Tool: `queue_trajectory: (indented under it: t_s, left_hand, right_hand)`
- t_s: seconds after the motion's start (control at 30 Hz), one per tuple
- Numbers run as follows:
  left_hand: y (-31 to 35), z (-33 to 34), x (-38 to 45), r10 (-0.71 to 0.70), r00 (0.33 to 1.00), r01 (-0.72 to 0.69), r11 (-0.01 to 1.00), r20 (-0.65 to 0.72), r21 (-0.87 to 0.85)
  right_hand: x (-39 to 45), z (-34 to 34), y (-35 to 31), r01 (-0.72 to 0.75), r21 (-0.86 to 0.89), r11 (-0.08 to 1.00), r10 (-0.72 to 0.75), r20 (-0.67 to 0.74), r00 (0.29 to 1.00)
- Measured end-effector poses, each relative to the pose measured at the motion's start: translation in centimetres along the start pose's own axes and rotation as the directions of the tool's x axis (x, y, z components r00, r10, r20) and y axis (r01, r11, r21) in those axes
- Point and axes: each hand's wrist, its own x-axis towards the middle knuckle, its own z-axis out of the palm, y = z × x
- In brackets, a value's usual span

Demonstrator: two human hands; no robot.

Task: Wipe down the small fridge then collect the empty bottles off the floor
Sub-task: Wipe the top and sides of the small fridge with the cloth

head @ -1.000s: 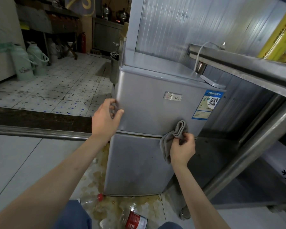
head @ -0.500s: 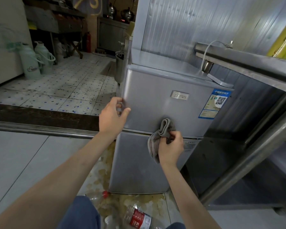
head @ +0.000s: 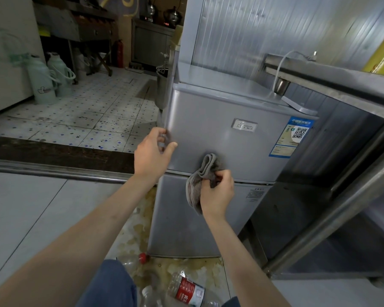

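At the bottom of the frame, closest to you, the empty bottles lay uncollected on the stained floor: a red-labelled bottle [head: 187, 292] on its side at bottom centre, and a crushed one with a red cap [head: 135, 260] just above it, beside your knee. That part of the job had not begun.

Higher up, at centre, your right hand [head: 216, 192] had its fingers curled tight round a bunched grey cloth [head: 203, 176]. You pressed the upper folds against the fridge [head: 208, 134] just above the seam between the upper and lower doors, while the loose end hung down over the lower door. Bunching it gave you a thick pad to rub with, I would judge.

To the left of centre, your left hand [head: 152, 151] gripped the left edge of the upper door, thumb on the front face and fingers wrapped round the side. That likely braced the door so it would not swing or rock under the wiping pressure.

The fridge itself stood tucked partly under a steel counter [head: 333, 83] at the right of the frame. In the upper left, well apart across the tiled floor, stood two pale green thermos jugs [head: 46, 80].
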Motion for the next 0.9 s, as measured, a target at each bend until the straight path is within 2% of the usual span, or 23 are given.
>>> queue_trajectory:
  t_s: [0.17, 0.33, 0.57, 0.7, 0.9]
  left_hand:
    - [0.0, -0.4, 0.2, -0.054, 0.998, 0.056, 0.997, 0.041, -0.047]
    - [-3.4, -1.1, -1.3, -0.131, 0.986, 0.132, 0.991, 0.099, -0.006]
    - [-8.5, -2.3, -3.8, -0.241, 0.958, 0.219, 0.965, 0.156, 0.147]
    - [-10.0, -2.6, -4.2, -0.278, 0.946, 0.247, 0.951, 0.166, 0.187]
    - [-11.4, -2.8, -5.0, -0.354, 0.919, 0.317, 0.925, 0.175, 0.209]
  right_hand:
    - [0.2, -0.2, 0.2, 0.036, -0.047, 0.998, -0.033, 0.060, 0.998]
    - [0.3, -0.6, -0.1, 0.054, -0.058, 0.997, -0.049, 0.074, 0.996]
    - [-1.4, 1.3, -1.3, 0.248, -0.147, 0.957, -0.219, 0.192, 0.957]
    - [-2.2, 1.7, -1.6, 0.277, -0.209, 0.938, -0.225, 0.242, 0.944]
    - [-2.9, 1.8, -0.6, 0.436, -0.237, 0.868, -0.344, 0.346, 0.873]
